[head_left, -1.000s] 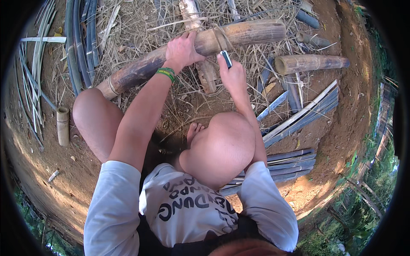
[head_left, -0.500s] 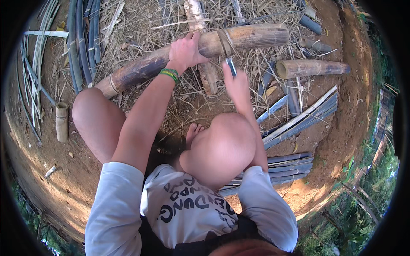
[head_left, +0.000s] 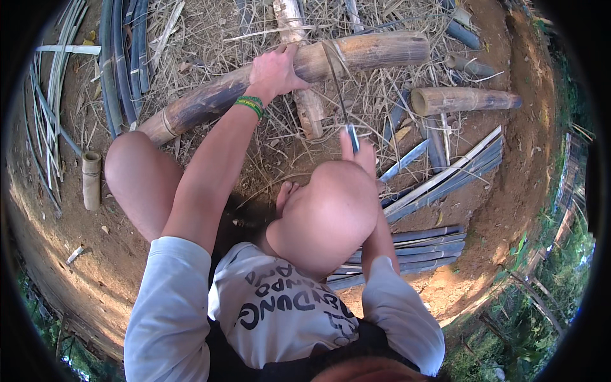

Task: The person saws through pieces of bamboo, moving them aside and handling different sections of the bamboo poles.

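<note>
A thick brown bamboo pole point(head_left: 382, 51) lies slantwise in front of me, resting across a wooden log point(head_left: 310, 113). My left hand point(head_left: 273, 73) wraps over its middle and presses on it. In my right hand point(head_left: 361, 155), slightly blurred, is the handle of a hand saw point(head_left: 339, 89). The thin dark blade reaches forward to the pole at a pale ring, just right of my left hand. Its far end lies on the bamboo. My left knee is close to the pole's near left end.
A short bamboo section point(head_left: 464, 100) lies at the right, by a long blade-like strip point(head_left: 405, 160). Dark split slats point(head_left: 445, 172) are stacked nearer. Long strips point(head_left: 118, 70) lie at the far left, above a small bamboo tube point(head_left: 92, 181). Dry straw point(head_left: 210, 38) covers the ground.
My right hand has drawn the saw back toward my knee, so more of the blade shows on my side of the pole. My left hand stays on the bamboo.
</note>
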Action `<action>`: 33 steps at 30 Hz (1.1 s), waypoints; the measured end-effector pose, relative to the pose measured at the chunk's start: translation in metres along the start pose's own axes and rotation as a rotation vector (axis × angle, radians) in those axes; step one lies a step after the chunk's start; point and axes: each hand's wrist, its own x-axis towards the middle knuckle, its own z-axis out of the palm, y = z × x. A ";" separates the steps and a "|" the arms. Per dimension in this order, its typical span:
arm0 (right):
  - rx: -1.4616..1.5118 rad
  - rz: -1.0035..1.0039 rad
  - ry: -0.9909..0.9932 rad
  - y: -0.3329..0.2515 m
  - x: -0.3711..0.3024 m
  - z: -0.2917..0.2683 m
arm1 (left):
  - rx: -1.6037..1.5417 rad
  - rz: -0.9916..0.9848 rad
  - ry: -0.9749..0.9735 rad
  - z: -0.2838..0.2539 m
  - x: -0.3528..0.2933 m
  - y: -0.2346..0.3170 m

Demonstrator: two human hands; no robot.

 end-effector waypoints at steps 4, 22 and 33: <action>-0.041 0.006 -0.044 0.002 -0.027 -0.017 | -0.026 -0.040 0.008 -0.004 -0.001 -0.001; -0.070 -0.163 0.058 -0.066 0.088 0.017 | -0.002 -0.057 -0.057 -0.011 0.006 0.010; -0.169 -0.144 0.041 -0.041 0.054 0.008 | 0.003 -0.030 -0.008 -0.005 0.004 0.003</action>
